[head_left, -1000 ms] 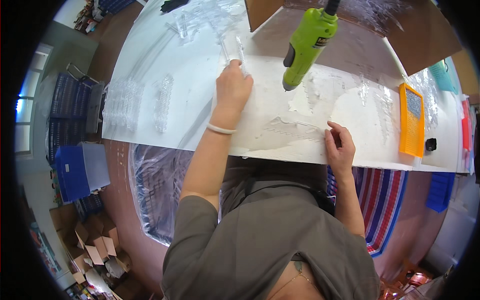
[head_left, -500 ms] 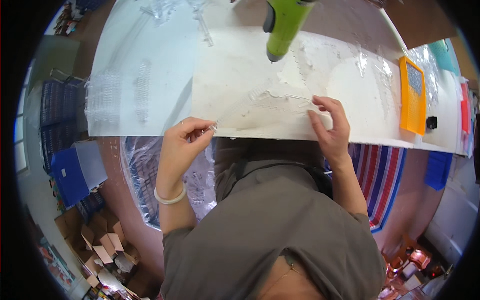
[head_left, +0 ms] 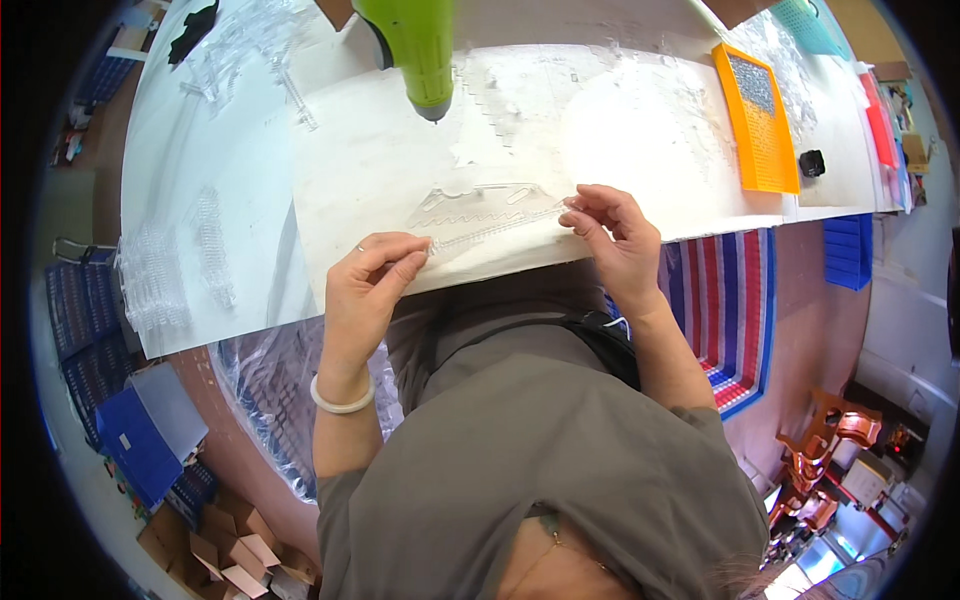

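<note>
A thin clear plastic strip with a toothed edge [head_left: 500, 229] stretches between my hands just above the near edge of the white table. Its left end is pinched between the thumb and fingers of my left hand [head_left: 368, 285]. At the other end, my right hand [head_left: 622, 245] grips the strip with thumb and fingertips. Just beyond it, a flat clear piece with a wavy edge [head_left: 470, 203] lies on the table. A green power tool [head_left: 415, 55] points its tip down at the table, farther off and left of centre.
Stacked clear toothed strips [head_left: 152, 280] lie at the table's left, with more clear pieces [head_left: 245, 60] behind. An orange tray [head_left: 765, 150] of small grey parts and a small black object [head_left: 812, 163] are at right. A striped bag [head_left: 725, 305] stands below the table edge.
My right hand has moved in and now grips the strip's right end. The strip has swung lower, nearly level. The view has turned, shifting the table and tool leftward.
</note>
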The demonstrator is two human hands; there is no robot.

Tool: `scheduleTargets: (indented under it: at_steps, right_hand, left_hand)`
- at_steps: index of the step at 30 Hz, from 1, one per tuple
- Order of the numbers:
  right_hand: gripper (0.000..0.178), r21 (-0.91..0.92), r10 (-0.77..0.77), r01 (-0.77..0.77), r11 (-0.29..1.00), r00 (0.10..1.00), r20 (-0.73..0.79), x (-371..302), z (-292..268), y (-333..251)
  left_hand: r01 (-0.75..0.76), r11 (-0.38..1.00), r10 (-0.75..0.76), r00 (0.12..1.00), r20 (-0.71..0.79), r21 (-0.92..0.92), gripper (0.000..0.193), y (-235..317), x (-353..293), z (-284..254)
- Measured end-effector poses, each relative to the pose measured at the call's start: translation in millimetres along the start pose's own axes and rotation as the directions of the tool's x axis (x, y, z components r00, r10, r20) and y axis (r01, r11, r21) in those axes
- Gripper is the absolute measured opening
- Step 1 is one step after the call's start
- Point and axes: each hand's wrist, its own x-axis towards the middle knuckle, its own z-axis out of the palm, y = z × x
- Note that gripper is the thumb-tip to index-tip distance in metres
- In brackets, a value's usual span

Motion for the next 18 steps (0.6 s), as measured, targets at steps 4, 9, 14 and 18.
scheduleTargets:
  at_steps: [4,9,14,18]
  right_hand:
    - [0.017,-0.336,-0.201,0.220,0.916,0.975,0.090,3.6,2.0,1.1]
    - [0.016,-0.458,-0.343,0.373,0.807,0.927,0.151,12.3,10.1,7.3]
    - [0.015,-0.605,-0.375,0.399,0.689,0.911,0.173,17.9,14.4,7.0]
    - [0.014,-0.603,-0.367,0.386,0.698,0.916,0.162,22.4,16.6,8.3]
  left_hand:
    - [-0.256,0.897,0.297,0.953,-0.064,0.359,0.017,-5.2,9.6,7.9]
    - [-0.359,0.729,0.483,0.873,-0.066,0.583,0.017,-15.2,29.8,7.6]
    - [-0.307,0.741,0.436,0.896,-0.080,0.597,0.014,-23.4,40.9,7.1]
    - [-0.319,0.749,0.431,0.900,-0.062,0.580,0.014,-21.7,45.2,5.2]
